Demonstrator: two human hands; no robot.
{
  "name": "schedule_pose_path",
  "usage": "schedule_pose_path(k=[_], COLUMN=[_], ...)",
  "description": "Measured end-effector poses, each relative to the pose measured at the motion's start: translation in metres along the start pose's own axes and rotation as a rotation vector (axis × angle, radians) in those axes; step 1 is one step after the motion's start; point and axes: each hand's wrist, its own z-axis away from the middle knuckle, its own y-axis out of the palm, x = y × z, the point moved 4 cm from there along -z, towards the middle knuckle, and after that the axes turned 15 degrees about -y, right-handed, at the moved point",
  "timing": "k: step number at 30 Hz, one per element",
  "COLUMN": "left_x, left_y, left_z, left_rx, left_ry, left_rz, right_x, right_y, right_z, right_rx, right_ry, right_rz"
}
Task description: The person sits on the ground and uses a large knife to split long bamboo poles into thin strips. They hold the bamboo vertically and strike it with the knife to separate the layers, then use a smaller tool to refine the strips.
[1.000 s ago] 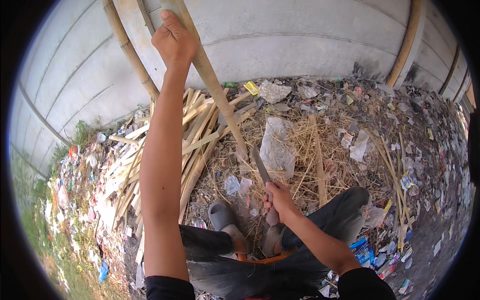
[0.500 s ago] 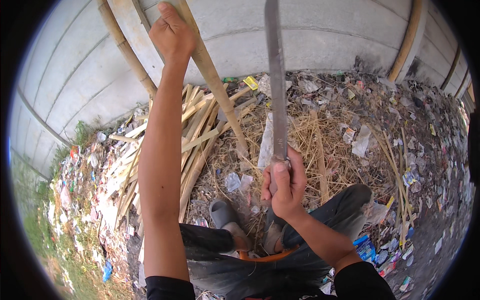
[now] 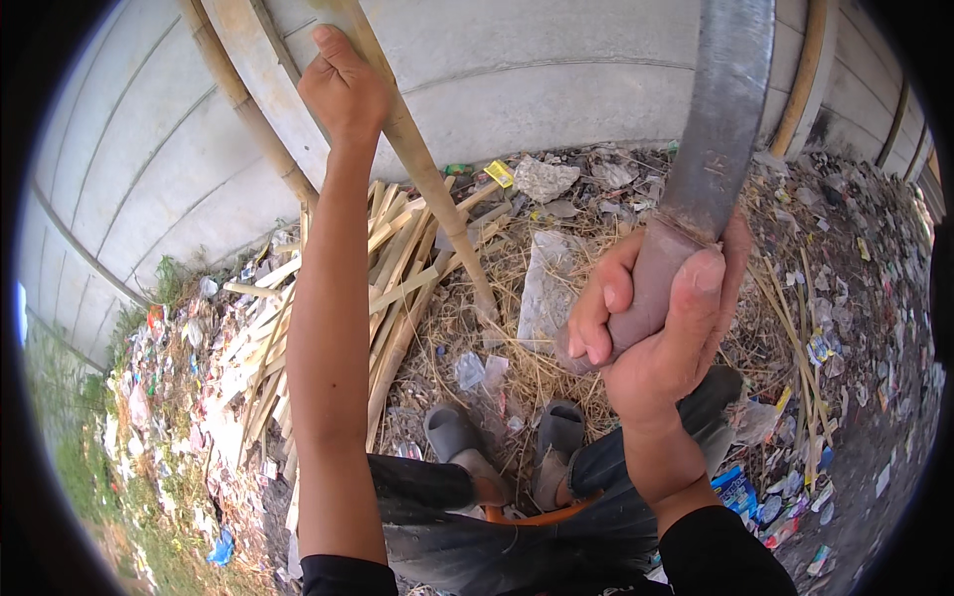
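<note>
My left hand (image 3: 348, 94) is closed around the upper part of a long bamboo pole (image 3: 429, 169). The pole leans, its lower end standing on straw-like shavings near a pale flat slab (image 3: 545, 283). In my right hand (image 3: 681, 333) is a machete (image 3: 717, 124), its wooden handle wrapped by my fingers and its broad, dark blade pointing up. The blade is raised close to the view, well right of the pole and apart from it; its tip is cut off by the upper edge.
Split bamboo strips (image 3: 393, 313) lie heaped left of the pole. A concrete wall (image 3: 556, 99) stands behind, with upright bamboo poles (image 3: 234, 89) against it. Litter and shavings (image 3: 616, 214) cover the ground. My sandalled feet (image 3: 561, 427) are below the pole, beside an orange seat edge (image 3: 547, 519).
My right hand has lifted the machete up and to the right, much closer to the view, and tilted its blade rightward. My left hand stays on the bamboo pole, almost unmoved.
</note>
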Motion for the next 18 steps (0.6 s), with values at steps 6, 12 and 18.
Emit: schedule_pose_path(k=[6,12,18], left_x=[-0.008,-0.002,0.005], left_y=[0.002,-0.021,-0.034], left_z=[0.006,0.002,-0.005], left_rx=[-0.051,-0.057,-0.036], left_ry=[-0.005,-0.089,0.032], left_rz=[-0.039,-0.014,-0.087], right_x=[-0.078,-0.068,-0.043], right_y=[-0.055,-0.143,-0.14], right_z=[0.121,0.202,0.182], right_rx=[0.193,-0.165,-0.121], right_ry=[0.882,1.126,1.001], right_rz=[0.199,0.325,0.332])
